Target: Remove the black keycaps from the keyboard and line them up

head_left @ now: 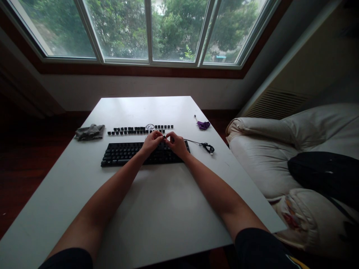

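A black keyboard (120, 153) lies across the white table, most of its keys in place. Above its right half, my left hand (153, 141) and my right hand (176, 142) meet at the fingertips. Between them is a small dark keycap (164, 137), pinched by the closed fingers of both hands and partly covered. Just beyond the keyboard, loose black keycaps (134, 129) stand in two rows. A thin ring-shaped wire tool (150, 127) rests among these rows. My hands hide part of the keyboard's right half.
A grey cloth (89, 132) sits at the table's left edge. To the right lie a coiled USB cable (207, 147), a purple cloth (203, 125) and a small swab-like stick (195, 117). A pale sofa (252, 160) with a black bag (322, 173) stands beside the white table (157, 209).
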